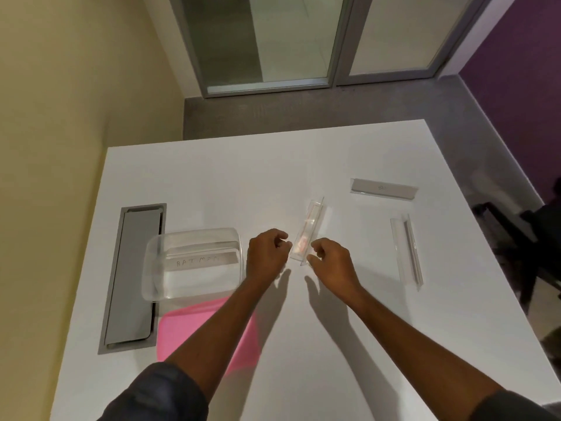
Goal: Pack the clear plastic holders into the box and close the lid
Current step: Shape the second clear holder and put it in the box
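The holder (306, 231) in play lies mid-table, running from 6 to 12 o'clock, its near end between the left hand (265, 253) and right hand (331, 262). Both sets of fingers are curled narrow beside it; whether they touch it I cannot tell. It looks light, stiff and slick, so pinch the long edges. The box (194, 262) sits at 9 o'clock, one holder already inside, with the pink lid (182, 329) nearer. Two more holders (406, 247) (384, 189) lie at 3 and 1 o'clock. Nothing blocks the way.
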Available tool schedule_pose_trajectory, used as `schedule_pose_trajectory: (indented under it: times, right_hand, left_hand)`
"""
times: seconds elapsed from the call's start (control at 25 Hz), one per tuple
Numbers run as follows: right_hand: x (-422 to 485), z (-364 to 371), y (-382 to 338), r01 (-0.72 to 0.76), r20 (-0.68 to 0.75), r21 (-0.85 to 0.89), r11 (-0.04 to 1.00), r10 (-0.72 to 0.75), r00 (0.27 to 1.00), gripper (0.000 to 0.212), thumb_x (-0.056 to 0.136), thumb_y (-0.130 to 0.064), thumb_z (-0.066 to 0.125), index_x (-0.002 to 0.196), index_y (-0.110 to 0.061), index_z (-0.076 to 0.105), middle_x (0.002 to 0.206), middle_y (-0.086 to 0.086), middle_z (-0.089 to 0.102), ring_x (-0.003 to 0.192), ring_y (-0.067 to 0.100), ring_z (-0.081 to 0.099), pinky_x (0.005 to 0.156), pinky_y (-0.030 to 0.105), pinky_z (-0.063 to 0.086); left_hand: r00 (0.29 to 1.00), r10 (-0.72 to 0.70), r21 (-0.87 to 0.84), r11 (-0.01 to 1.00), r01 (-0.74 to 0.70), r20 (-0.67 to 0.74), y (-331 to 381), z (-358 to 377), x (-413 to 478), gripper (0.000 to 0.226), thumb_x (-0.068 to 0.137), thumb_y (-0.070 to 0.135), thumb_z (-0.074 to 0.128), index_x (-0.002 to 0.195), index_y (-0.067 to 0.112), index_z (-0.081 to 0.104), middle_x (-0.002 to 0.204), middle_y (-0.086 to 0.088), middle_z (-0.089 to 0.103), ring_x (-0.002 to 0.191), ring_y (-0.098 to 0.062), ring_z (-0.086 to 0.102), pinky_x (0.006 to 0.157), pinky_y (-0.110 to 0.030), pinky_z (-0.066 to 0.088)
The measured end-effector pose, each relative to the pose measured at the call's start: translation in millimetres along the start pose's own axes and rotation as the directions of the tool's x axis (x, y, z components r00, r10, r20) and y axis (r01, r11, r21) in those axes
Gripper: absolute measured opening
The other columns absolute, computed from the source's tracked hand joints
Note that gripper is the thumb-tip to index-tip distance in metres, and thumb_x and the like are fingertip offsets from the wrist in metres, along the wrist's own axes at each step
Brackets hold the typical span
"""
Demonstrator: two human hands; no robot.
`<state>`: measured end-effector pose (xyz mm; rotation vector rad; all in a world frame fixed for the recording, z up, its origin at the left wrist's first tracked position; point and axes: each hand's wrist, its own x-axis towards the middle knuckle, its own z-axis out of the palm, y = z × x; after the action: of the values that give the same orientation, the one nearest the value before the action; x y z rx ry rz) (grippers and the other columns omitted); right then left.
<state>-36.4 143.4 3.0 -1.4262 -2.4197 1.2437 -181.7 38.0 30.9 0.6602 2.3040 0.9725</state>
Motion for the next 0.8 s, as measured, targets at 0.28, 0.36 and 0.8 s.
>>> schedule_pose_trajectory:
  times: [0.28,0.36,0.8]
  right_hand:
    - [9.1,-2.2,44.7,-0.143,0.169,0.111,0.983,0.124,0.978,0.043,0.091,-0.019,0.080,0.133,-0.012,0.070,0.129,0.005,0.075,0.117,0.015,0.072,0.089,0.020,0.054]
    - [12.2,-0.4,51.5,-0.146,0.201,0.115,0.983,0.121,0.972,0.047,0.090,-0.017,0.081,0.135,-0.010,0.069,0.131,0.008,0.074,0.121,0.019,0.071,0.099,0.030,0.056]
    - [20.1,-11.7,53.8,-0.409,0.367,0.544,0.732,0.231,0.901,0.077,0.082,-0.034,0.093,0.147,-0.018,0.056,0.139,-0.002,0.062,0.120,0.016,0.068,0.074,0.021,0.064]
  left_hand:
    - [0.989,-0.110,0.108,0.989,0.099,0.104,-0.7,67.1,17.4,0.035,0.092,0.025,0.078,0.121,0.005,0.078,0.113,-0.012,0.081,0.107,-0.028,0.075,0.095,-0.033,0.053]
    - [0.984,-0.134,0.119,0.986,0.120,0.115,-2.8,76.6,22.2,0.035,0.091,0.026,0.078,0.119,0.005,0.079,0.112,-0.011,0.081,0.107,-0.027,0.075,0.093,-0.033,0.052]
    - [0.987,-0.119,0.039,0.993,0.115,0.113,2.8,82.9,30.4,0.012,0.092,0.006,0.072,0.091,0.003,0.083,0.083,-0.014,0.082,0.080,-0.033,0.080,0.081,-0.047,0.067]
